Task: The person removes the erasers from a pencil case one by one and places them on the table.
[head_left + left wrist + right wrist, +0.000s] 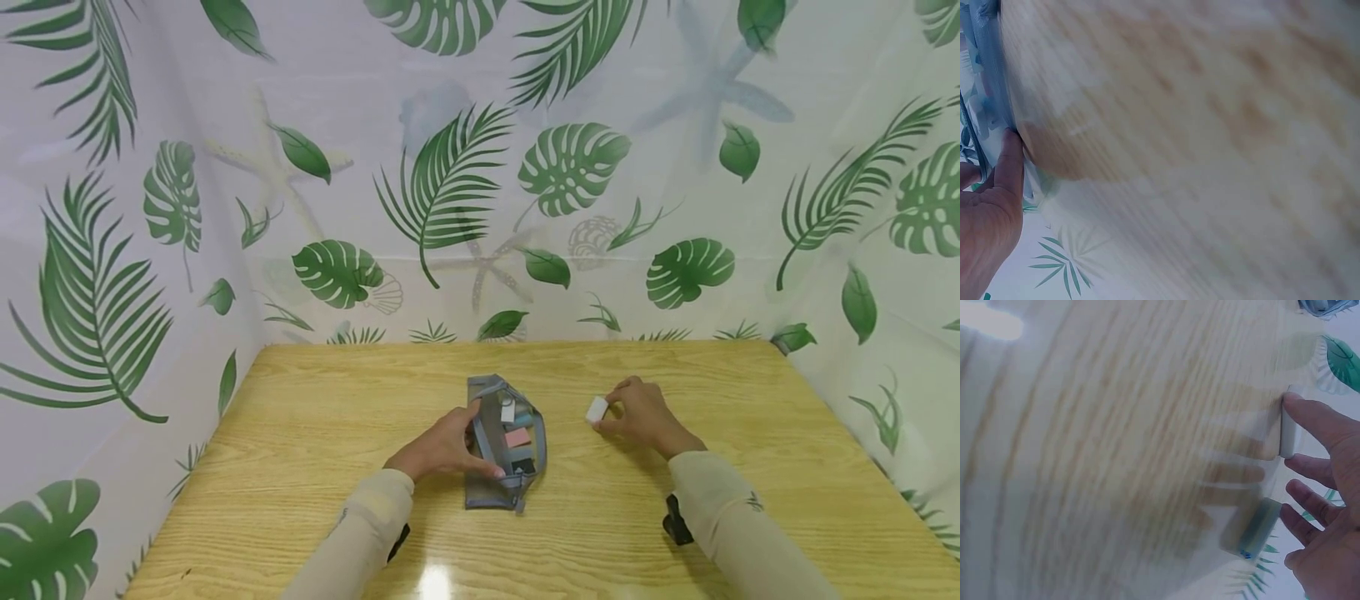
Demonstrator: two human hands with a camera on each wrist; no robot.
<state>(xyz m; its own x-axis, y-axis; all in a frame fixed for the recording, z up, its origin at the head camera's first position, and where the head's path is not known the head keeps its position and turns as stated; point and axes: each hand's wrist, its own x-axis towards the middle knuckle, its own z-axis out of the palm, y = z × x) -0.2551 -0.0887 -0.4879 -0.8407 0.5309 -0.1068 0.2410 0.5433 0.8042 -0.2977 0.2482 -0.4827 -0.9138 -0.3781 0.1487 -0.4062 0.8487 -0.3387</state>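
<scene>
My left hand (442, 446) grips the near-left side of a grey mesh zip pouch (490, 433), its thumb along the front edge and its other fingers at the left side. The pouch gapes, showing a small white item (507, 412), a pink block (517, 437) and a black item (522, 466) inside. To the right of the pouch, my right hand (641, 417) pinches a small white block (596, 410) between thumb and fingertip. In the right wrist view, a translucent greenish block (1259, 528) stands right by the lower fingertips; the hand hides it in the head view.
The wooden table (300, 417) reaches back to a white leaf-print backdrop (465, 292), which also encloses both sides. A zip pull (520, 505) hangs at the pouch's near corner. Light glares off the table (435, 579) near its front.
</scene>
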